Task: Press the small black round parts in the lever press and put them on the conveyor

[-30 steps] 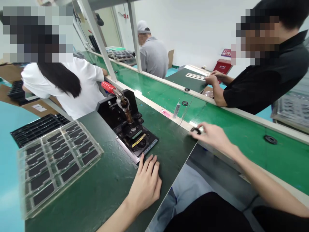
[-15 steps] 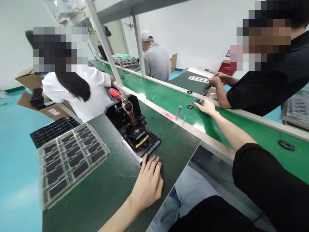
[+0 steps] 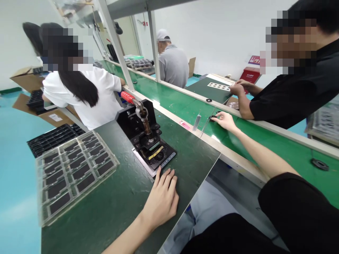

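My left hand (image 3: 162, 195) lies on the green tabletop with its fingers stretched out, fingertips at the near edge of a toggle clamp fixture (image 3: 148, 141). The fixture has a red handle (image 3: 127, 97), and a yellow strip (image 3: 156, 152) crosses the black part in its base. Over the green conveyor belt, my right hand (image 3: 225, 122) pinches a small black ring (image 3: 212, 118) between thumb and fingers. The fingers partly cover the ring. A thin metal rod or wire stands close to it.
A clear plastic tray (image 3: 76, 176) of dark pieces sits left, beside a black tray (image 3: 55, 139). More black rings (image 3: 320, 164) lie on the belt (image 3: 172, 100). Metal pins (image 3: 196, 121) stand at its rail. Co-workers sit left, behind and across; one holds a dotted sheet (image 3: 218, 86).
My right hand has moved slightly left and down to the black ring and closed its fingers on it. My left hand stays by the fixture. The view has shifted a little.
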{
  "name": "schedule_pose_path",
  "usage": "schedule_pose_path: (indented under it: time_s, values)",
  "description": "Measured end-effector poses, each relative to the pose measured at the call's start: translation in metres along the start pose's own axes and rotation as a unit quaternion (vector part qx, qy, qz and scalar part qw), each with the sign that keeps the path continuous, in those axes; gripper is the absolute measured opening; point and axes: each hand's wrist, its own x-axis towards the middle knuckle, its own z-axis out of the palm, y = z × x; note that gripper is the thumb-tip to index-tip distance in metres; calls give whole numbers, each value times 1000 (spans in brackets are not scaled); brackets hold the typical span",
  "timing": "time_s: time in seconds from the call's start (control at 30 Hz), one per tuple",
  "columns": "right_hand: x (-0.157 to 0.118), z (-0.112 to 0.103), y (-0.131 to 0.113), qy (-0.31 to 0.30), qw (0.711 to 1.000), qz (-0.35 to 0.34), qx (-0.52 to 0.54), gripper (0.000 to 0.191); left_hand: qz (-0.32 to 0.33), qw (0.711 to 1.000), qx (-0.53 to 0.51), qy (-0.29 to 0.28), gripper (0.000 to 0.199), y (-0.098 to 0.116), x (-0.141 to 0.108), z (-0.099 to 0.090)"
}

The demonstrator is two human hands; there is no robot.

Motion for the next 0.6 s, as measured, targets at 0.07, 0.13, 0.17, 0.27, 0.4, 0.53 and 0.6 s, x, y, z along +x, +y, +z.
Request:
schedule_pose_path:
  time_s: [0.07,0.13,0.17,0.27,0.4,0.53,0.6]
  values:
    - [-27,-11,-3,28,999,-11,11,36,-3,1000,-4,0,35,1,0,0]
    - [-67,-22,-8,68,996,-36,41,40,-7,1000,-11,0,34,3,0,0]
    - [-90,-25,-12,90,992,-54,72,43,-8,1000,-15,1,33,4,0,-1]
    - [-163,-26,-34,8,984,-95,152,47,-1,1000,-29,8,32,7,1,-2]
    - [-225,-3,-77,-241,944,-117,194,39,4,999,-48,15,36,9,3,-3]
    - [-226,20,-108,-348,901,-185,178,33,-11,998,-65,8,46,10,3,-3]
    - [-216,23,-113,-350,898,-196,179,37,-9,998,-65,-10,50,10,4,-2]
